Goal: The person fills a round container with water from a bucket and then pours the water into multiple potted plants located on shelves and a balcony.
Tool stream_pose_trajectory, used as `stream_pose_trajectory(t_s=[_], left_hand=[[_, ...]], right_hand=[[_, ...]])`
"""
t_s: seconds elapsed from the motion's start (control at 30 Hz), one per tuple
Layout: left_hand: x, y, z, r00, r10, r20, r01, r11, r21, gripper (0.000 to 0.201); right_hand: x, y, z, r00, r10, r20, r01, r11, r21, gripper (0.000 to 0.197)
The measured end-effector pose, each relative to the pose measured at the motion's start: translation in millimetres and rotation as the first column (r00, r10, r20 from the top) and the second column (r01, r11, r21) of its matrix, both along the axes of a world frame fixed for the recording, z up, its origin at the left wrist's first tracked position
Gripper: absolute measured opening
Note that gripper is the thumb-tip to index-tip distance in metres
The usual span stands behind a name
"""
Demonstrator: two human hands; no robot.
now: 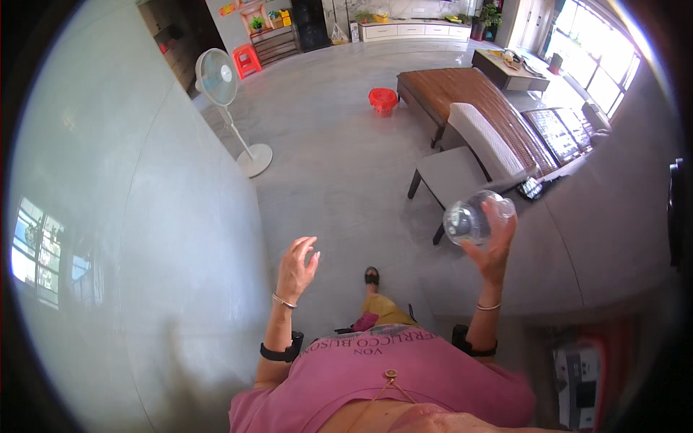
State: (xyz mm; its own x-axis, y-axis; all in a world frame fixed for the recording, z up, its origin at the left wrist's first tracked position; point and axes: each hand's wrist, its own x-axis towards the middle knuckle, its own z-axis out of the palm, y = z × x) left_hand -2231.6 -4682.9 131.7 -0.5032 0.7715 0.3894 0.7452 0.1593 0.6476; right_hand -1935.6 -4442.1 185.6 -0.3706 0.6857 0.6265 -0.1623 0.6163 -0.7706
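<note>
we hold clear plastic bottle [473, 216] raised in right hand [493, 252], fingers wrapped round it, 3 o'clock | left hand [296, 267] empty, fingers spread, 9 o'clock | grey chair [462, 169] at 1 o'clock | bottle picked up, not set down anywhere yet

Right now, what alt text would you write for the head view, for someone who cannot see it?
Seen from above, a person's right hand holds up a clear plastic bottle, while the left hand hangs open and empty. Behind stand a grey floor, a white fan, a red basket and a wooden bench.
</note>
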Motion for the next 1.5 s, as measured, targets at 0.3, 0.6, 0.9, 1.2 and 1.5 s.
stream_pose_trajectory(t_s=[0.3,0.6,0.9,1.2,1.5], left_hand=[[-230.9,134.7,-27.4,0.991,0.134,-0.007,-0.134,0.990,-0.041,0.031],[-440.4,187.6,-60.6,0.840,0.540,0.045,-0.524,0.831,-0.184,0.030],[-670.7,477.2,-15.9,0.973,0.224,-0.057,-0.229,0.965,-0.128,0.032],[-808.8,799.7,-18.8,0.986,-0.143,-0.089,0.134,0.986,-0.099,0.036],[-972.9,952.7,-18.3,0.994,0.040,-0.099,-0.055,0.988,-0.144,0.036]], right_hand=[[-225.9,207.6,9.6,0.991,-0.124,-0.041,0.123,0.992,-0.042,0.100],[-508.6,357.5,33.9,0.966,-0.150,0.212,0.083,0.952,0.296,0.097],[-628.7,544.2,36.3,0.906,-0.400,0.141,0.389,0.916,0.097,0.097],[-682.0,753.0,3.6,0.735,-0.676,0.050,0.675,0.737,0.039,0.097],[-888.3,987.7,32.2,0.859,-0.513,-0.003,0.511,0.856,0.080,0.094]])
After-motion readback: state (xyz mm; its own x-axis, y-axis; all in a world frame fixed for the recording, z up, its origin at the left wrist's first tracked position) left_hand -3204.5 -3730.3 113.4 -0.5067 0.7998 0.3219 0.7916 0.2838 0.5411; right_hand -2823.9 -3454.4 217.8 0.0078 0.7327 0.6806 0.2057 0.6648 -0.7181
